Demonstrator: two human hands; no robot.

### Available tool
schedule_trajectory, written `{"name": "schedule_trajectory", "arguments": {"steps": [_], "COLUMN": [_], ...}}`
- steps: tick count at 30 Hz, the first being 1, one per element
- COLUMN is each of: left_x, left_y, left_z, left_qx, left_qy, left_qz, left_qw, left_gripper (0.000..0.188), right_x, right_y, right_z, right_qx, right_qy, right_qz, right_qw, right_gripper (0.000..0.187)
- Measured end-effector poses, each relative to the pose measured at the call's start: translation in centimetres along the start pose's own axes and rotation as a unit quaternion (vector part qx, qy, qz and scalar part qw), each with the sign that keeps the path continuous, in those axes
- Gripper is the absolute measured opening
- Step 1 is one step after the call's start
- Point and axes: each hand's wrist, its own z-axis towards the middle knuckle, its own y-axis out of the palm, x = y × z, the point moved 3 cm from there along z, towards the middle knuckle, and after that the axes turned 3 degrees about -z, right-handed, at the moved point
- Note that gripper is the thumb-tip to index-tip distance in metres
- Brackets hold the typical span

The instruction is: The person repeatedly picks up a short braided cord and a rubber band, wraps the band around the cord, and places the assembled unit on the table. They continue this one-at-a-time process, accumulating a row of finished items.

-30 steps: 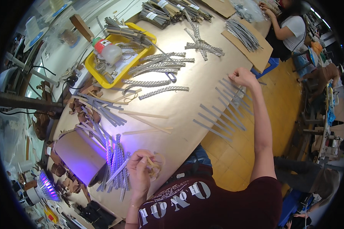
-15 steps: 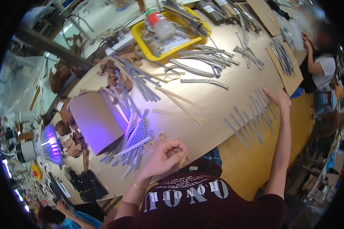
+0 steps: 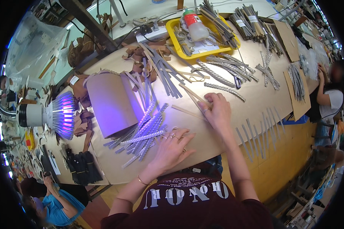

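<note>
My left hand [image 3: 172,148] lies with its fingers spread on the table, beside a heap of grey-and-white braided strips [image 3: 143,136]. Small tan rings or loops that lay near there are now mostly under its fingers. Farther right, my right hand [image 3: 219,112] has its thumb and fingers closed on a narrow tan strip [image 3: 188,91] lying at a slant on the table. Another tan strip [image 3: 185,111] lies just left of that hand. Several flat grey strips [image 3: 256,133] are laid side by side along the table's near right edge, partly overhanging it.
A curved brown sheet [image 3: 110,103] stands at left by a glowing purple lamp [image 3: 61,114]. At the back, a yellow tray [image 3: 174,41] holds a bottle [image 3: 197,28]. Braided pieces [image 3: 218,75] lie before it. Cardboard [image 3: 296,105] bears more strips. Another person [image 3: 326,95] is at far right.
My right hand has come from the grey strips at the right edge to the tan strips mid-table. The left hand has opened from a curled shape and spread. The view has shifted.
</note>
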Motion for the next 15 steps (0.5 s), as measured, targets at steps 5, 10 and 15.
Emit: {"name": "schedule_trajectory", "arguments": {"steps": [5, 10, 15], "left_x": [-0.1, -1.0, -1.4], "left_y": [-0.4, -1.0, -2.3], "left_z": [0.1, 2.1, 4.9], "left_qx": [0.09, 0.145, 0.234], "left_qy": [-0.033, -0.067, -0.121], "left_qz": [-0.122, -0.173, -0.39], "left_qw": [0.988, 0.972, 0.882], "left_gripper": [0.035, 0.03, 0.035], "right_x": [-0.8, -1.4, -2.7], "right_y": [0.5, -2.4, -6.1], "right_z": [0.1, -1.0, -4.0], "right_qx": [-0.005, 0.052, -0.202], "right_qy": [0.015, 0.006, 0.055], "right_qz": [-0.011, 0.052, 0.331], "right_qw": [1.0, 0.997, 0.92], "right_gripper": [0.016, 0.015, 0.013]}}
